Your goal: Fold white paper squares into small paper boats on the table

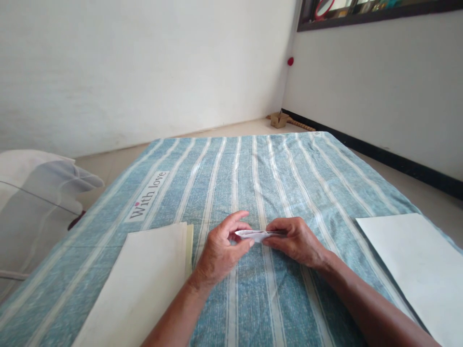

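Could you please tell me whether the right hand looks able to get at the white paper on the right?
Probably yes: striped cloth lies between the right hand and that white paper, and nothing appears to block the way, though the hand currently holds folded paper.

looks like somebody's home, striped cloth [249, 183] with "With love" printed on it, plain white walls [162, 62], dark-framed window [376, 7], dark skirting [383, 157], pale floor [108, 166], little cardboard box [279, 120]
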Demonstrator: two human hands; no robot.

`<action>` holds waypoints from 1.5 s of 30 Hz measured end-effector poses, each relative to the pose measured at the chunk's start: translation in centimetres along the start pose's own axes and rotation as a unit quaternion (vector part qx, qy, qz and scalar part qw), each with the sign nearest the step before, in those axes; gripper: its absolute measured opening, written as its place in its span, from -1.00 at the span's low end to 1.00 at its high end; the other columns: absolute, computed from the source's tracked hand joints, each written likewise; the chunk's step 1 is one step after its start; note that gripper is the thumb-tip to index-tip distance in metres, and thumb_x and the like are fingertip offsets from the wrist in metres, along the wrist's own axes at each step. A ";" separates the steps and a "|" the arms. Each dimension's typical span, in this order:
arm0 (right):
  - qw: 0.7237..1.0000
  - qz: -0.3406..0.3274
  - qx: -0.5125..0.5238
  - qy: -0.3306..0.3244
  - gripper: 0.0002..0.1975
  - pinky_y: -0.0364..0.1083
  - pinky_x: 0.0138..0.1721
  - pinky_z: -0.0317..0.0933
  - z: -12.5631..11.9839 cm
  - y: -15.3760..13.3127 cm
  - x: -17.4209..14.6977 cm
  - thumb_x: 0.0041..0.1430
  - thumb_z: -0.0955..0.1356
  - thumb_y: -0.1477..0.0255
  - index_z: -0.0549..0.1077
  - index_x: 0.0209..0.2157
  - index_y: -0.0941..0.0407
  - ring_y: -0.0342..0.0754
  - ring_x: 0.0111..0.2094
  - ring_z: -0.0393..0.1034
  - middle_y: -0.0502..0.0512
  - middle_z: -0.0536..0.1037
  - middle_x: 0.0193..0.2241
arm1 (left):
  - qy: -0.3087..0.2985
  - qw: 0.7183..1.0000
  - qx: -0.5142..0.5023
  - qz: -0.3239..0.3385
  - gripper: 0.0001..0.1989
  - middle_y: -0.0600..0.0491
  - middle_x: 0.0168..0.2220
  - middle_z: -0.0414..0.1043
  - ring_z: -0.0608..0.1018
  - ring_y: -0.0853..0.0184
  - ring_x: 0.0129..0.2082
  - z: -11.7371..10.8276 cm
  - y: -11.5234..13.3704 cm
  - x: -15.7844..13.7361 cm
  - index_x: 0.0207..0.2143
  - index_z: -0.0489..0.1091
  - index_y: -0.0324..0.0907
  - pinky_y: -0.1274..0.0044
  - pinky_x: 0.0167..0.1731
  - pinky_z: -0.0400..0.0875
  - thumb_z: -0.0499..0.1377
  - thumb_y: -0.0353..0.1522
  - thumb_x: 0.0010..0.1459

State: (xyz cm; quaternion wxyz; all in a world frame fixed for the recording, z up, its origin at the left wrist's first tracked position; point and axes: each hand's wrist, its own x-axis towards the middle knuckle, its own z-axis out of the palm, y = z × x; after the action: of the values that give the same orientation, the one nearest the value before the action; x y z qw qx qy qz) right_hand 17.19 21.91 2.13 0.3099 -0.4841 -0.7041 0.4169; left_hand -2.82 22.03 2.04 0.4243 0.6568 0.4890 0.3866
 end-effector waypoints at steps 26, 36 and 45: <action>0.993 -0.119 -0.018 -0.003 -0.66 -0.20 -0.50 0.09 0.7 0.1 -0.1 0.26 0.30 0.27 0.51 -0.48 0.17 -0.18 -0.54 0.29 0.00 0.42 -0.58 | -0.088 0.994 0.039 -0.046 -0.87 0.11 -0.58 0.42 0.41 0.39 -0.55 -0.2 0.1 0.3 -0.51 0.50 -0.23 0.58 -0.53 0.24 0.24 -0.33 -0.03; 0.993 -0.118 -0.015 -0.009 -0.66 -0.20 -0.52 0.06 0.7 -0.1 -0.1 0.25 0.29 0.31 0.42 -0.56 0.16 -0.21 -0.57 0.21 -0.05 0.33 -0.62 | -0.125 0.992 -0.004 -0.019 -0.80 0.06 -0.49 0.50 0.45 0.37 -0.49 -1.1 0.0 0.6 -0.42 0.55 -0.22 0.56 -0.46 0.32 0.22 -0.27 0.08; 0.995 -0.072 0.075 -0.008 -0.63 -0.21 -0.59 -0.01 0.9 0.4 0.1 0.19 0.33 0.26 0.36 -0.62 0.15 -0.24 -0.62 0.09 -0.11 0.23 -0.67 | -0.104 0.992 -0.058 -0.049 -0.71 0.07 -0.56 0.47 0.44 0.36 -0.51 -1.3 -0.8 0.6 -0.41 0.56 -0.21 0.51 -0.41 0.34 0.17 -0.19 0.12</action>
State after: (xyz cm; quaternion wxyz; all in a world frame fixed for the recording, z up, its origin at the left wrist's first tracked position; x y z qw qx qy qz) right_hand 16.59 21.81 1.41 0.3689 -0.4042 -0.7065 0.4488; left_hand -4.15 23.00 1.81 0.5284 0.6431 0.4509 0.3224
